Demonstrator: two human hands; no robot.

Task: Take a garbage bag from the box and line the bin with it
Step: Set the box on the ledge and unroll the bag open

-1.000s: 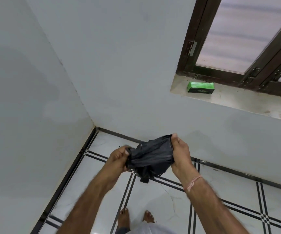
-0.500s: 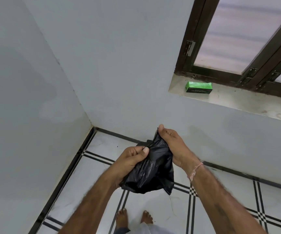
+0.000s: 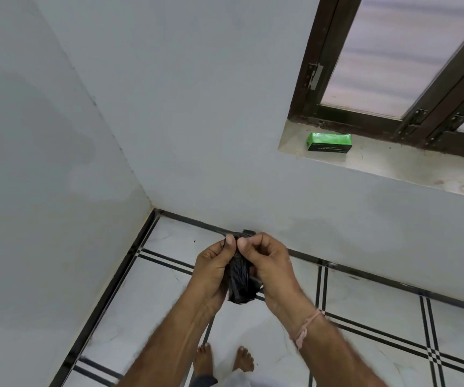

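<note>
Garbage bag (image 3: 240, 280), bunched black: your left hand (image 3: 211, 270) and right hand (image 3: 270, 263) pinch its top, fingers curled; above-right, the green box (image 3: 329, 141) carries unreadable lettering.

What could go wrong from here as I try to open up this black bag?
1. Both the left hand and right hand pinch the thin garbage bag at its top edge; a hard pull apart could tear it.
2. The bag is bunched, so I cannot tell which end is the mouth; you may be picking at the sealed end.
3. No bin is in view, so you must turn to find it.
</note>
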